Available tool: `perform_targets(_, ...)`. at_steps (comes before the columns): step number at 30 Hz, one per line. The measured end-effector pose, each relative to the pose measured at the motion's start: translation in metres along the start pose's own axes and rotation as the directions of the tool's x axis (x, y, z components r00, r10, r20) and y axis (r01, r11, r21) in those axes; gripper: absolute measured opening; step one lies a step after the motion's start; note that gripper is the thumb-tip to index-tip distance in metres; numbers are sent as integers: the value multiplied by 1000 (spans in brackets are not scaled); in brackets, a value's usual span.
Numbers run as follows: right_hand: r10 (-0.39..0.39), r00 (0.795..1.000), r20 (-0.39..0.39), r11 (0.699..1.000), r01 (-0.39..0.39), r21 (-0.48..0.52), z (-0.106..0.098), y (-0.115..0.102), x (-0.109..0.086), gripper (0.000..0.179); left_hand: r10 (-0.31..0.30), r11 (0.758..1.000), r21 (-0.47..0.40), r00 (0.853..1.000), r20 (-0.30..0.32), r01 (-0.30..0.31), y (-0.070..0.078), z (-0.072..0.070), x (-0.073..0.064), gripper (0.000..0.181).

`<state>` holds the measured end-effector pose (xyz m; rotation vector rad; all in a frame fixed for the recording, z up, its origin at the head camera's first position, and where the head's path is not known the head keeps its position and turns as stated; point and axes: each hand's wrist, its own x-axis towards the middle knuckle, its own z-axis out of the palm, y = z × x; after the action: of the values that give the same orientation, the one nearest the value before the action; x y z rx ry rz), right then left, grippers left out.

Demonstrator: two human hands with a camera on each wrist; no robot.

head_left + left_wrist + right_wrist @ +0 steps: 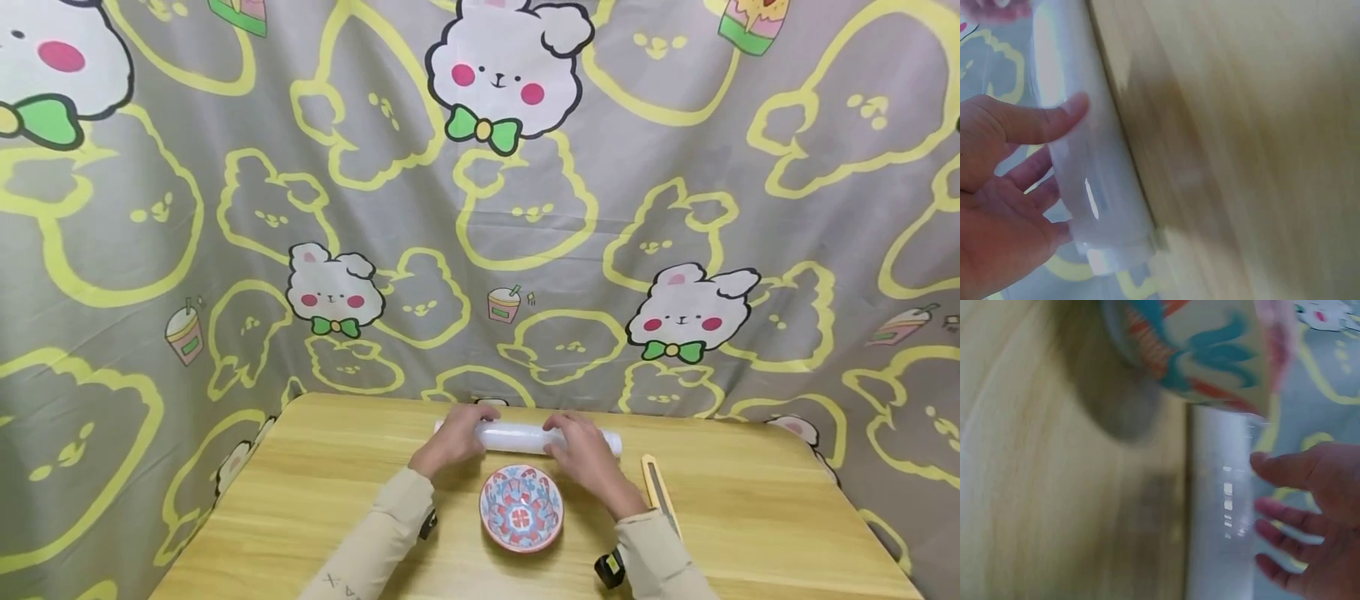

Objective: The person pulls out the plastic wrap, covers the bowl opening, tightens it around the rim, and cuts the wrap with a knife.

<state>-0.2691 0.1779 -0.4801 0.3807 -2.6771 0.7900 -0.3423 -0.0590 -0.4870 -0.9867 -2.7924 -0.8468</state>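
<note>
A roll of plastic wrap (517, 437) lies crosswise near the back of the table, pale and glossy with narrower ends. My left hand (459, 435) holds its left part; in the left wrist view the thumb (1060, 119) lies across the film, with the other fingers at its far side. Toward the other end is my right hand (581, 450). Its spread, loosely bent fingers (1285, 515) reach the roll's edge in the right wrist view. Just in front of the roll, between both arms, stands a patterned bowl (521, 508) in red, blue and white.
A yellow utility knife (660, 492) lies on the wooden table (322, 467) to the right of my right hand. Behind the table hangs a grey curtain (420, 208) with cartoon animals, close to the table's back edge.
</note>
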Motion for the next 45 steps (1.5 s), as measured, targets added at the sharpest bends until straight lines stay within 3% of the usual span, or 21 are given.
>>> perform_targets(6,-82,997,8,993,83,-80,21,4,13,29,-12,991,-133,999,-35,7,6,12,5,33)
perform_targets(13,-128,992,-7,984,127,-125,31,4,21,31,-26,993,-119,998,-63,18,8,15,10,23)
perform_targets(20,-125,991,46,990,128,-61,26,6,23,24,-38,975,-221,997,-67,22,7,13,9,14)
perform_targets(28,-209,978,13,977,209,-50,25,8,23,21,-29,980,-199,996,-80,13,9,11,7,16)
perform_targets(36,-219,976,-5,974,219,-66,25,10,25,21,-32,984,-178,992,-119,11,13,12,9,16)
perform_targets(45,-257,966,-38,964,253,-87,20,17,15,20,-87,976,-210,987,-134,58,12,10,11,14)
